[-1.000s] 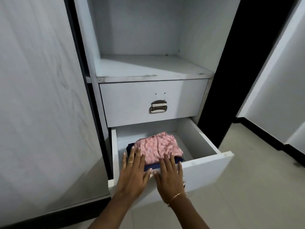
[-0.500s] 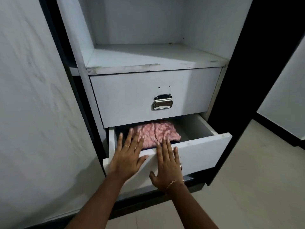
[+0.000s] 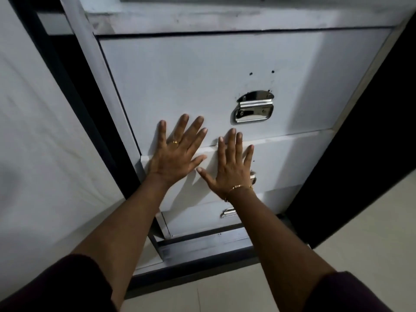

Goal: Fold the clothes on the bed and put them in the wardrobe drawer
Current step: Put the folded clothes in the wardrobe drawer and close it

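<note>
Half a second ago the middle drawer [image 3: 281,163] stood partly open with the pink folded garment showing over its front; a second ago it was further out and we could also see a dark blue piece beneath the pink one. Now the front sits almost flush with the drawer above, and no cloth is in view — the clothes are shut away inside it, so far as we can judge. That would leave this load stowed; whether more clothes wait on the bed we cannot tell from here.

Our left hand [image 3: 177,152] lies flat with fingers spread and straight, its palm on the drawer's upper left corner and its fingertips reaching onto the upper drawer [image 3: 202,82]. Our right hand [image 3: 229,165] is likewise flat and splayed on the drawer front, holding nothing. A thin ring shows on the left hand, a slim gold bracelet [image 3: 238,188] at the right wrist.

The wardrobe is smooth, matt white board, scuffed grey along the shelf edge [image 3: 225,16]. The upper drawer carries a polished chrome flap handle [image 3: 253,108] — curved, mirror-bright — with two small drill holes above it. Another handle [image 3: 228,213] peeps out on the bottom drawer beside the right forearm. The floor [image 3: 360,233] is pale tile, and dark sleeves cover both upper arms.
</note>
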`<state>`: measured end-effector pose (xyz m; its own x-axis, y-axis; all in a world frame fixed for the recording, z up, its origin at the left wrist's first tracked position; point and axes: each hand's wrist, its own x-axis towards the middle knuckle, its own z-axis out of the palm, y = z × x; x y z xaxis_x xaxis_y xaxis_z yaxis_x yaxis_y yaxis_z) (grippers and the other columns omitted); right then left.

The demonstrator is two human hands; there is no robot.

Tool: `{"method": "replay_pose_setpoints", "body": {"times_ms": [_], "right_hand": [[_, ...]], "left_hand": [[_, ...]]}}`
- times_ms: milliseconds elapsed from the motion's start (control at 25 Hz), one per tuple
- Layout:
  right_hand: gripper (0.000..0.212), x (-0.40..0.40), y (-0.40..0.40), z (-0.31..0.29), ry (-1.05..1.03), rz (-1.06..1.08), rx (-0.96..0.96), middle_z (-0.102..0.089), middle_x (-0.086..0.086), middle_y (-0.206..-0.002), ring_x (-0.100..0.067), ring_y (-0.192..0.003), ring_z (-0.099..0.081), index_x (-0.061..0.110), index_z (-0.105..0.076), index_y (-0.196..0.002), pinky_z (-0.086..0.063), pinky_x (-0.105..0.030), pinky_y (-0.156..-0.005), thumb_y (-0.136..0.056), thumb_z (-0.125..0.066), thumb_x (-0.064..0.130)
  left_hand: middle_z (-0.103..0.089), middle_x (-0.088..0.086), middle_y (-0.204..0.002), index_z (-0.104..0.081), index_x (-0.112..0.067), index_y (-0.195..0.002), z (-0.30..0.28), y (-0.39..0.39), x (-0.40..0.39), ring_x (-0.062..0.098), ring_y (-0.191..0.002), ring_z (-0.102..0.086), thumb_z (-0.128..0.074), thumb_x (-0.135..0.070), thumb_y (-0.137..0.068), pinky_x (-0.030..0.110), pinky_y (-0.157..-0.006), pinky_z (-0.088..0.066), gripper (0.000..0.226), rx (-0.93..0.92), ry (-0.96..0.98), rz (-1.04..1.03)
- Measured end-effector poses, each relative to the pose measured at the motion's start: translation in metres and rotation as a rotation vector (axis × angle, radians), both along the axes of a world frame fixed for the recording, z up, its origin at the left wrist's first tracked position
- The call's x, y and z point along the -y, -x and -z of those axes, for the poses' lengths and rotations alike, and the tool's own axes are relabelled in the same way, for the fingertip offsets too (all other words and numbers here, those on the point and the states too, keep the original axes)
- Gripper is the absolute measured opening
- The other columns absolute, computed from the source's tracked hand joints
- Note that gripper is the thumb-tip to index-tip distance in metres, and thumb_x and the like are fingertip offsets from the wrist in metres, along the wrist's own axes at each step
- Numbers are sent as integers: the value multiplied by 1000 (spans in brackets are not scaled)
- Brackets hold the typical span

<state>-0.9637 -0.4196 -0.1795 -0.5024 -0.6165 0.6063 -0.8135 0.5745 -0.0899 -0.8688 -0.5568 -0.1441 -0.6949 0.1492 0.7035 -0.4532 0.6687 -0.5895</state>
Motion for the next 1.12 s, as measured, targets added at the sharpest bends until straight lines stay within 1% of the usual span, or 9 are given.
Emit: {"method": "replay_pose_setpoints", "body": {"times_ms": [80,200,280,360,480,600,680,800,1120], "right_hand": [[91,9,7,10,20,-8,-34,6,-16,-154,-23,-140,27,11,-5,-148,9,-49,-110,-82,-22,71],[90,17,18,17,30,-5,-95,37,-13,-147,-25,-137,33,18,24,-144,15,-52,-109,-83,-13,73],[93,18,19,15,19,-17,-77,40,-12,-146,-26,-135,35,20,28,-143,16,-53,-108,-83,-20,72],[89,7,9,12,8,-61,-7,21,-19,-152,-29,-138,28,15,11,-148,13,-53,-110,-85,-27,66],[69,-35,-12,51,-55,-86,38,-12,-19,-153,-33,-143,-6,12,-21,-146,-9,-56,-113,-87,-41,41],[69,-88,-23,119,-352,-14,219,-42,-22,-141,-38,-130,-41,7,-51,-130,-36,-52,-101,-64,-72,12],[75,-108,-25,156,-621,-39,434,-27,-19,-150,-34,-139,-27,6,-36,-140,-27,-46,-110,-73,-70,9],[87,-102,-16,189,-813,-88,460,-3,-12,-157,-26,-145,-4,7,-7,-149,-12,-42,-116,-83,-64,14],[68,-63,14,231,-710,-22,466,-13,-9,-154,-25,-143,-10,12,-10,-149,-15,-46,-115,-94,-47,25]], "left_hand": [[16,11,-156,-9,-13,-150,0,4,6,33,-143,16,-22,-53,-97,61,-109,5,68,-24,25,20],[11,12,-157,-8,-12,-150,4,7,11,33,-143,15,-27,-52,-98,58,-109,-1,69,-69,48,49],[0,13,-157,-7,-12,-150,1,10,11,34,-143,15,-28,-52,-98,57,-108,-3,69,-63,64,9],[4,14,-156,-4,-12,-150,0,6,4,34,-141,19,-28,-49,-99,57,-109,1,67,-39,-6,-39],[26,14,-152,10,-12,-148,51,0,-30,32,-140,25,-36,-35,-94,60,-109,7,75,163,-226,-1],[3,13,-156,-4,-9,-147,138,-11,-87,29,-144,8,-61,-27,-77,60,-113,1,92,441,-486,13],[-14,12,-156,-21,-6,-146,176,-13,-116,28,-145,-1,-66,-23,-78,57,-114,-4,83,649,-648,-58],[-1,10,-158,-5,-6,-150,207,-2,-144,25,-145,9,-44,-12,-93,50,-117,5,69,916,-869,-243],[13,11,-157,9,-6,-148,245,35,-154,30,-142,21,-60,-30,-88,56,-114,5,95,853,-1012,-381]]}}
